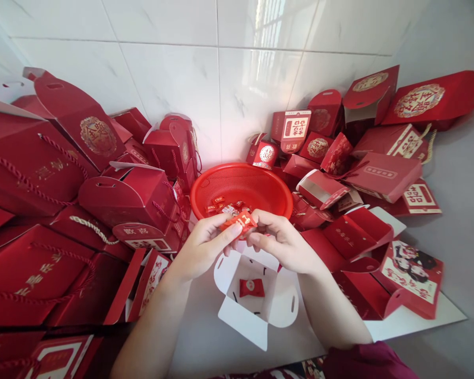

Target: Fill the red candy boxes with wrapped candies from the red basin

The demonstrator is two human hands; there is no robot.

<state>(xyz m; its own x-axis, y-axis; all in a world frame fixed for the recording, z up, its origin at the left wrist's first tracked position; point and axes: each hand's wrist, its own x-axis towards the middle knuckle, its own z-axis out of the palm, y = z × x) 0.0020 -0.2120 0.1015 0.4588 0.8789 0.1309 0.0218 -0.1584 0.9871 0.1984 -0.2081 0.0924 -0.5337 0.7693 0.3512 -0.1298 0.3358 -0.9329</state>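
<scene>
Between my two hands is a small red wrapped sweet with pale gold marks. My left hand is closed on it, the thumb lying across its front. The curled fingers of my right hand pinch its right end. Just below, an open gift box shows its white inside, flaps spread outward. One red wrapped packet with a round pale label lies on the box's bottom. Behind my hands stands a red plastic basket, with several small wrapped sweets in it; my fingers hide its front part.
Red gift boxes with rope handles are piled high on the left. More red boxes lie stacked and tilted on the right, close to my right forearm. A white tiled wall rises behind the basket. The box rests on a pale surface.
</scene>
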